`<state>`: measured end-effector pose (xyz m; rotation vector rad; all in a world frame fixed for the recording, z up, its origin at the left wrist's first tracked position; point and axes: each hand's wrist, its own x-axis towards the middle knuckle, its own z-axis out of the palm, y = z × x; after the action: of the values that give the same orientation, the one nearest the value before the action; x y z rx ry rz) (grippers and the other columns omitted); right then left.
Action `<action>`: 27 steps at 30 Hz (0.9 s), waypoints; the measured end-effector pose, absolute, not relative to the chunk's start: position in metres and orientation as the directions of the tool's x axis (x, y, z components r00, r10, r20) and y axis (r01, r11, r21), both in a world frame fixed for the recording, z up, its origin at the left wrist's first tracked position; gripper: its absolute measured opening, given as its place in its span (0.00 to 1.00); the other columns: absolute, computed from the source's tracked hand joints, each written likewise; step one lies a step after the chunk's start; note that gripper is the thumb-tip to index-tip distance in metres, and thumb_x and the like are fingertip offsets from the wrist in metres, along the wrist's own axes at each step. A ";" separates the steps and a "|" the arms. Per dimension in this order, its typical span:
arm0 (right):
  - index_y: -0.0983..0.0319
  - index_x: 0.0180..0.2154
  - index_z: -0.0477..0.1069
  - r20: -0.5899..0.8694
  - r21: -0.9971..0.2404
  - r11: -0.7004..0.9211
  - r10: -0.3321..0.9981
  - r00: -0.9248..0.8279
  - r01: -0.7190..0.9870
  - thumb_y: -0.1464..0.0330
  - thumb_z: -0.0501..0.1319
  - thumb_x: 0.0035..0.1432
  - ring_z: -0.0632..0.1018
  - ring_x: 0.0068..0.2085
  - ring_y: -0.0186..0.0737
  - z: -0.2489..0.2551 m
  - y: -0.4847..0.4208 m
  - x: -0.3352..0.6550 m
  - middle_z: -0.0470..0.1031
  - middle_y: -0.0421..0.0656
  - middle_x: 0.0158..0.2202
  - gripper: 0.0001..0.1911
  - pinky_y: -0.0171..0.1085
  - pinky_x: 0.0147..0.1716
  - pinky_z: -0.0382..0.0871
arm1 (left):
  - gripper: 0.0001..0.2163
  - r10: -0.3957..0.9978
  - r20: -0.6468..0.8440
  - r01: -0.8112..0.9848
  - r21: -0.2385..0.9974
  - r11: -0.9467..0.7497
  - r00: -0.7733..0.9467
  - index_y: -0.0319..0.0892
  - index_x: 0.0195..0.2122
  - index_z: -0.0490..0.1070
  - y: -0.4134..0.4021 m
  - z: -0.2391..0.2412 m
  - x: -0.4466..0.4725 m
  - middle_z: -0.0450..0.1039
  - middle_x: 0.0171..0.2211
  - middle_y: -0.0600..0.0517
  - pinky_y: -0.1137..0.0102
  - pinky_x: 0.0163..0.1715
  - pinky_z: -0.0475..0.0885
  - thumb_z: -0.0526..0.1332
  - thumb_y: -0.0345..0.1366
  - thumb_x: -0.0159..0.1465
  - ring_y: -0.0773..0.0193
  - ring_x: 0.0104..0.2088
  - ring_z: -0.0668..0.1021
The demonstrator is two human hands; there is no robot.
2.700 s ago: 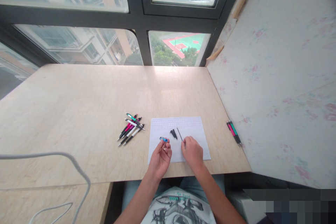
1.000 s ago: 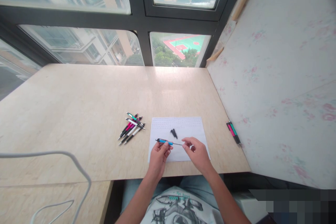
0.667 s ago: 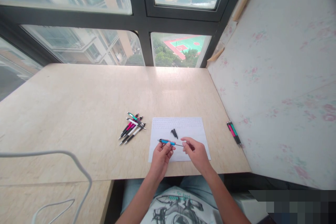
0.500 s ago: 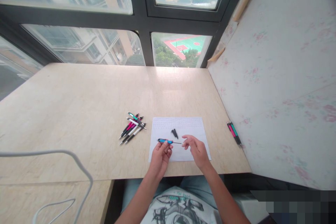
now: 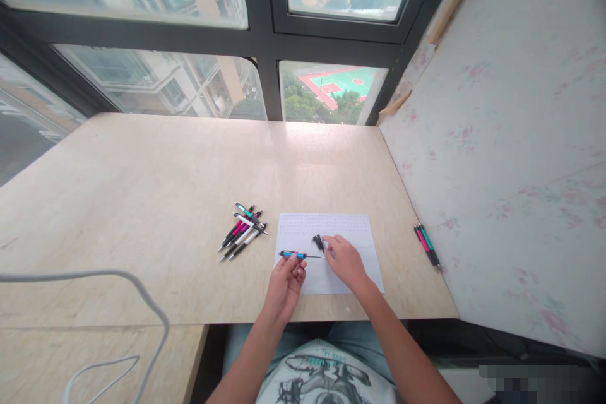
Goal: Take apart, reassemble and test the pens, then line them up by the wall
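My left hand (image 5: 286, 278) pinches the blue barrel of a pen (image 5: 292, 255) above the paper. The pen's thin refill points bare to the right, with no front grip around it. My right hand (image 5: 344, 260) hovers over the sheet of paper (image 5: 296, 227), fingers stretched out and apart, beside the refill's tip. Close to its fingertips lie small black tapered pen parts (image 5: 317, 242); whether a finger touches them I cannot tell. Faint rows of writing cover the upper part of the paper.
Left of the paper lies a crossed pile of several click pens (image 5: 243, 231). Two more pens (image 5: 427, 246), pink and green, rest along the wall at the right. A grey cable (image 5: 137, 287) arches over the front left of the table (image 5: 189, 164). Windows stand behind.
My right hand has moved left and away from me toward the black pen parts. The left hand still holds the blue pen, slightly left. The view has shifted a little.
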<state>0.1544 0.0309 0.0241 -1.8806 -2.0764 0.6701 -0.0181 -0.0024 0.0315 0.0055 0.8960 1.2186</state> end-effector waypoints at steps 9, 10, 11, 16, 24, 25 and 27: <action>0.56 0.47 0.72 -0.092 -0.406 0.090 0.986 -0.139 0.910 0.72 0.53 0.63 0.75 0.41 0.40 0.024 0.032 0.151 0.75 0.44 0.40 0.14 0.33 0.34 0.62 | 0.01 0.803 -0.593 -0.795 0.459 0.396 0.058 0.35 0.33 0.74 -0.002 0.032 -0.019 0.76 0.32 0.47 0.80 0.25 0.74 0.63 0.25 0.60 0.70 0.27 0.77; 0.56 0.46 0.72 -0.084 -0.401 0.090 0.987 -0.135 0.912 0.72 0.54 0.63 0.75 0.41 0.40 0.025 0.032 0.151 0.75 0.44 0.40 0.13 0.33 0.34 0.62 | 0.01 0.802 -0.595 -0.795 0.460 0.397 0.057 0.35 0.33 0.74 -0.002 0.032 -0.019 0.76 0.32 0.47 0.80 0.25 0.74 0.63 0.25 0.60 0.70 0.27 0.77; 0.57 0.45 0.72 -0.078 -0.402 0.086 0.989 -0.128 0.912 0.72 0.54 0.63 0.75 0.42 0.40 0.025 0.032 0.151 0.75 0.44 0.40 0.12 0.33 0.34 0.62 | 0.01 0.801 -0.596 -0.794 0.461 0.397 0.055 0.35 0.33 0.74 -0.001 0.032 -0.019 0.76 0.32 0.47 0.80 0.25 0.74 0.63 0.25 0.60 0.70 0.27 0.77; 0.59 0.36 0.72 -0.055 -0.504 0.011 0.998 -0.044 0.864 0.72 0.58 0.58 0.75 0.38 0.40 0.023 0.030 0.157 0.76 0.43 0.36 0.06 0.34 0.35 0.64 | 0.01 0.801 -0.596 -0.788 0.468 0.400 0.053 0.36 0.33 0.73 -0.001 0.032 -0.017 0.76 0.32 0.47 0.80 0.25 0.74 0.64 0.25 0.60 0.70 0.27 0.77; 0.61 0.33 0.74 -0.138 -0.916 -0.169 0.984 0.110 0.363 0.62 0.60 0.56 0.78 0.34 0.42 0.027 0.007 0.173 0.78 0.44 0.31 0.09 0.36 0.29 0.69 | 0.03 0.804 -0.595 -0.764 0.516 0.388 0.006 0.35 0.34 0.73 0.001 0.035 -0.013 0.77 0.32 0.47 0.80 0.25 0.74 0.65 0.25 0.59 0.70 0.27 0.77; 0.61 0.33 0.74 -0.147 -0.934 -0.179 0.982 0.122 0.311 0.61 0.61 0.55 0.78 0.34 0.43 0.029 0.004 0.174 0.78 0.44 0.31 0.10 0.36 0.29 0.70 | 0.03 0.804 -0.595 -0.760 0.521 0.388 0.002 0.35 0.34 0.73 0.001 0.035 -0.013 0.77 0.32 0.47 0.80 0.25 0.74 0.65 0.25 0.59 0.70 0.27 0.77; 0.61 0.32 0.74 -0.151 -0.954 -0.180 0.979 0.135 0.238 0.59 0.63 0.54 0.78 0.34 0.43 0.033 0.000 0.175 0.78 0.45 0.31 0.12 0.36 0.29 0.71 | 0.04 0.806 -0.592 -0.756 0.528 0.387 -0.001 0.35 0.34 0.73 0.001 0.036 -0.012 0.77 0.33 0.47 0.79 0.25 0.74 0.66 0.26 0.58 0.70 0.28 0.78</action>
<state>0.1754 -0.0001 0.0326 -1.5731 -1.2187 1.1132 -0.0124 0.0009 0.0359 0.0629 0.9815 1.2287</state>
